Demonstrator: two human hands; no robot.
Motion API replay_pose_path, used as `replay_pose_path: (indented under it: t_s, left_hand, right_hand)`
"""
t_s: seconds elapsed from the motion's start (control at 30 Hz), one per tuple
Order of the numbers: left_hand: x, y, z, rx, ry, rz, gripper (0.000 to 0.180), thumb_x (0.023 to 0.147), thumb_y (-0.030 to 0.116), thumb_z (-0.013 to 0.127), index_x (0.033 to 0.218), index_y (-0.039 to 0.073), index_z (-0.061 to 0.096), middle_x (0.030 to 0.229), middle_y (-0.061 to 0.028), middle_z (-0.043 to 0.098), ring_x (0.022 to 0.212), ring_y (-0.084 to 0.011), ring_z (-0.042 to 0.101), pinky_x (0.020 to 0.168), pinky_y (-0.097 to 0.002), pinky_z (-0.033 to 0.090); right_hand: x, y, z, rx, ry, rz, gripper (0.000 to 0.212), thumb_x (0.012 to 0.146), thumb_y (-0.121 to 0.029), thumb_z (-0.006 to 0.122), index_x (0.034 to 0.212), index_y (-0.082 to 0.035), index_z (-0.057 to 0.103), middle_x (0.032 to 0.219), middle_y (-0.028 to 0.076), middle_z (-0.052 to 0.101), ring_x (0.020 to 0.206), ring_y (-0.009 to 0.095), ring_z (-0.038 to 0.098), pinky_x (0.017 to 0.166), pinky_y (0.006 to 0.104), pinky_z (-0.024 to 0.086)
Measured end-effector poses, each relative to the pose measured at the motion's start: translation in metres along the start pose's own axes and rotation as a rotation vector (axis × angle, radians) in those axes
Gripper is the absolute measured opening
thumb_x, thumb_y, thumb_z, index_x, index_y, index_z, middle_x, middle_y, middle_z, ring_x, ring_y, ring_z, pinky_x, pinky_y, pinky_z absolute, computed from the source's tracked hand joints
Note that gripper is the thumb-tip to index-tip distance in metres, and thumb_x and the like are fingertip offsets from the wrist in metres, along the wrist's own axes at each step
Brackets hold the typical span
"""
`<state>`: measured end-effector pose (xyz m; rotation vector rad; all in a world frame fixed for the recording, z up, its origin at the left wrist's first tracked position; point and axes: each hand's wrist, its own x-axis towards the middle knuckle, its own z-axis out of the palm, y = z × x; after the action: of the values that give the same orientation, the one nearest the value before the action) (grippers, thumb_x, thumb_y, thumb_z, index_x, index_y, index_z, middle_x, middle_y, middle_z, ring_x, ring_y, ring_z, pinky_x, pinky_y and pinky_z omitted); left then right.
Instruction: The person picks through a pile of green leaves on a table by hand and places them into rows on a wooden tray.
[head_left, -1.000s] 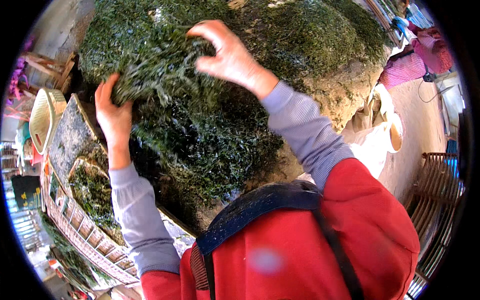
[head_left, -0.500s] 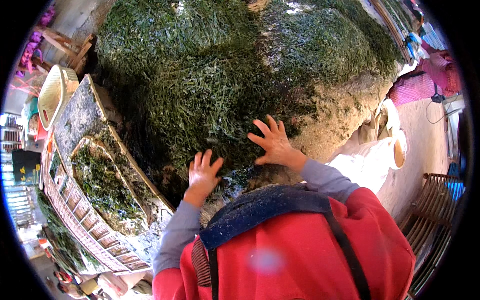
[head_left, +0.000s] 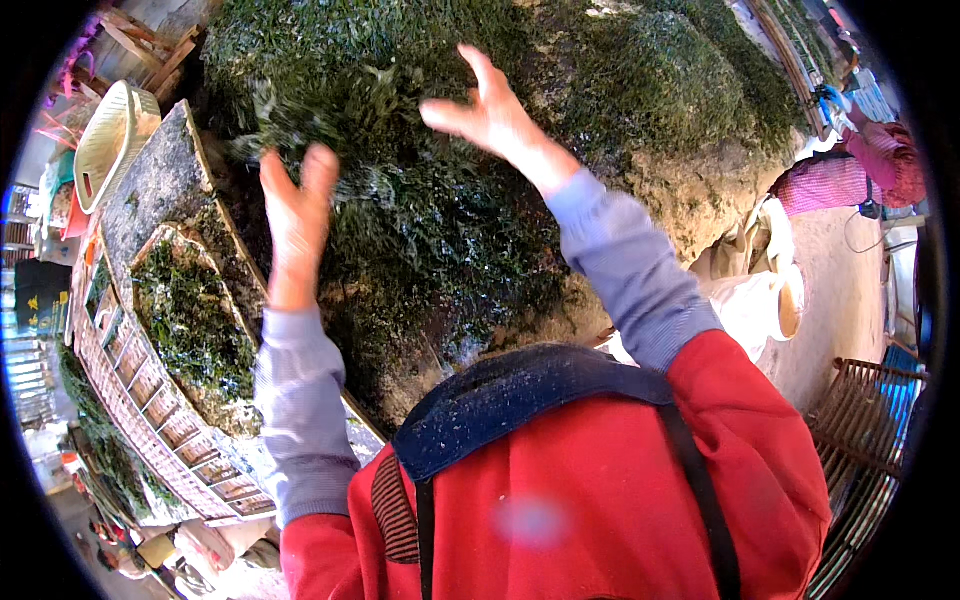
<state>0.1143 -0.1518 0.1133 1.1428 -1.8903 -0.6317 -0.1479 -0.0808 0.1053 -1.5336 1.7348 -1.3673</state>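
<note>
A broad heap of dark green, thin leaf strands (head_left: pixel 430 240) covers the large surface in front of me. Over its left part, my left hand (head_left: pixel 298 215) is raised with nothing in it, thumb and fingers apart, somewhat smeared by motion. Blurred strands (head_left: pixel 300 120) lie or fly just beyond its fingertips. Farther forward and to the right, my right hand (head_left: pixel 495 115) reaches over the heap, also bare, thumb and fingers spread wide. Both arms stretch forward. Whether the right fingertips touch the strands, I cannot tell.
To the left stands a tilted wooden-edged board (head_left: pixel 160 165), with a smaller patch of green strands (head_left: pixel 190 325) beside it. A pale plastic basket (head_left: pixel 115 145) sits at far left. On the right are a white sack (head_left: pixel 745 305), a slatted bamboo rack (head_left: pixel 860 430) and pink mesh cloth (head_left: pixel 820 185).
Both hands have moved forward and left from the near edge of the heap, the arms stretching out. Strands near the left hand are now blurred, and the heap's near part looks rearranged.
</note>
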Motion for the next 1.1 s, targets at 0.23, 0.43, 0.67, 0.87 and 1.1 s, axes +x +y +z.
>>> replay_pose_path:
  t_s: [0.23,0.43,0.67,0.87,1.1]
  left_hand:
    - [-0.168,-0.044,0.046,0.699,-0.549,-0.100,0.099,0.060,0.059,0.074,0.141,0.019,0.033,0.144,-0.0282,0.020,0.132,-0.0505,0.015,0.102,-0.0623,0.017]
    - [-0.109,-0.057,0.077,0.432,-0.402,-0.137,0.045,0.062,0.007,0.070,0.106,0.004,0.061,0.115,-0.0235,0.052,0.106,-0.0385,0.050,0.087,-0.0434,0.044]
    - [0.006,0.048,0.023,-0.592,-0.318,-0.225,0.030,0.071,0.002,0.057,0.100,0.001,0.065,0.087,-0.0029,0.065,0.074,-0.0090,0.056,0.068,-0.0255,0.048]
    - [0.025,0.030,0.039,-0.208,-0.155,0.025,0.060,0.083,0.038,0.066,0.124,-0.001,0.049,0.113,-0.0173,0.058,0.102,-0.0230,0.056,0.088,-0.0332,0.045]
    - [-0.148,-0.044,0.067,0.698,-0.402,-0.113,0.092,0.071,0.056,0.068,0.143,0.016,0.027,0.147,-0.0271,0.015,0.133,-0.0469,0.017,0.100,-0.0619,0.023]
  right_hand:
    - [-0.200,0.055,0.036,-0.620,-0.400,-0.215,0.104,0.060,-0.046,0.081,0.144,-0.027,0.022,0.150,0.018,0.004,0.132,0.054,0.009,0.100,0.0681,0.017]
    - [-0.093,0.051,0.076,-0.671,-0.239,-0.149,0.053,0.061,-0.020,0.078,0.110,-0.020,0.057,0.135,0.010,0.035,0.106,0.043,0.046,0.085,0.0536,0.042]
    - [0.022,-0.003,0.026,0.030,-0.171,-0.043,0.039,0.068,-0.019,0.074,0.099,0.002,0.066,0.089,0.016,0.068,0.074,0.020,0.066,0.073,0.0322,0.054]
    - [0.052,0.037,-0.011,-0.323,-0.010,-0.201,0.059,0.078,-0.033,0.071,0.127,-0.006,0.049,0.132,0.023,0.045,0.118,0.032,0.050,0.095,0.0400,0.047]
    - [-0.167,0.071,0.029,-0.547,-0.314,-0.094,0.099,0.061,-0.044,0.079,0.143,-0.026,0.027,0.147,0.022,0.014,0.131,0.049,0.019,0.103,0.0602,0.023]
